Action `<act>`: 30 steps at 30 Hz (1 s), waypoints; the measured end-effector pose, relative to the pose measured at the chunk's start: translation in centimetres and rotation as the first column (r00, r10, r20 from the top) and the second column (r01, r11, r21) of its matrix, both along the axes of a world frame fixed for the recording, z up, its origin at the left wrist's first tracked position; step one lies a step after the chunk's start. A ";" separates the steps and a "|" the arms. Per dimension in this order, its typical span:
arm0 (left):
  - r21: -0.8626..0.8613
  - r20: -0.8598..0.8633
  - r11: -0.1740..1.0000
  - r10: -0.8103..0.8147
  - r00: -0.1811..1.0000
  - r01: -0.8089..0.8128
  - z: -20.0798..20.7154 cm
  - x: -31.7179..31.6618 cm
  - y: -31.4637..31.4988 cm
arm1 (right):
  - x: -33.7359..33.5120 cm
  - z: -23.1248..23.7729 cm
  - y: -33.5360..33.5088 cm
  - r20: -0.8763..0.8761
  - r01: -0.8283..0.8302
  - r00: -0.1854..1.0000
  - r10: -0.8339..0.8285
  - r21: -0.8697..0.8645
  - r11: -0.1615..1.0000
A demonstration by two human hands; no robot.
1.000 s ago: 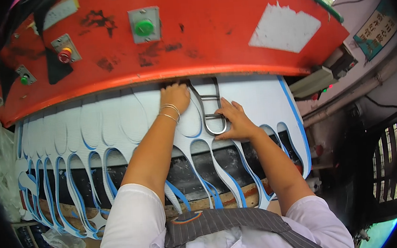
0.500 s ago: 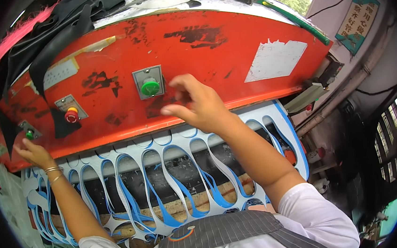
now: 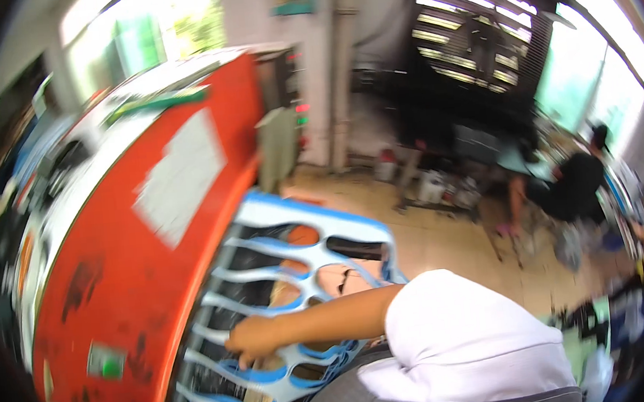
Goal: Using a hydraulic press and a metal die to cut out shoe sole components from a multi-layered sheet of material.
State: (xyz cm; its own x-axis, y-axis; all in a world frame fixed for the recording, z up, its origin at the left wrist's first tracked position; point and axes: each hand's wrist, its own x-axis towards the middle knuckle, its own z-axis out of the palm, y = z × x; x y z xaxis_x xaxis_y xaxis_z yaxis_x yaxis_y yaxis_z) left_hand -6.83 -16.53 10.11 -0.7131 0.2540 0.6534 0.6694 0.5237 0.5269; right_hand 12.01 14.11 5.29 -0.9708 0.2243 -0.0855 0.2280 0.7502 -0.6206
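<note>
My right hand [image 3: 254, 340] is low over a white and blue sheet [image 3: 305, 222] with rows of long rounded cut-outs. Its fingers point down at the narrow strips between the holes. They are bent and smeared by motion, so whether they grip a strip does not show. My right forearm reaches across the sheet from a white sleeve. Under the holes lie a black surface and some bare wood-coloured board. My left hand is outside the picture. Beside the sheet rises the red front panel [image 3: 127, 294] of a machine, with a green push button [image 3: 111, 367] on it.
A grey-green plate [image 3: 277, 150] stands at the machine's far end. Beyond it spreads a tiled floor [image 3: 352, 191]. A person in dark clothes [image 3: 570, 187] sits bent over at the right, near a dark bench and stacked goods. Windows and a slatted opening [image 3: 476, 30] line the walls.
The view has swung to the right. My right hand has come down from beside the green button to the cut-out sheet. My left hand, near a small button before, has left the picture.
</note>
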 end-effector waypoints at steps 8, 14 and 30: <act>-0.513 0.370 0.458 -0.645 0.669 0.726 -3.7 12.5 16.6 | 5.4 -3.1 0.8 -0.106 -0.115 0.982 0.159 0.334 0.935; -0.630 0.194 0.545 -0.579 0.792 0.553 -6.3 14.4 18.4 | 6.3 -4.2 1.5 -0.210 -0.003 0.972 0.102 0.425 0.905; -0.521 0.474 0.689 -0.259 0.842 0.505 -1.0 24.1 16.6 | 14.5 -0.1 3.0 -0.232 -0.332 0.916 0.326 0.015 0.943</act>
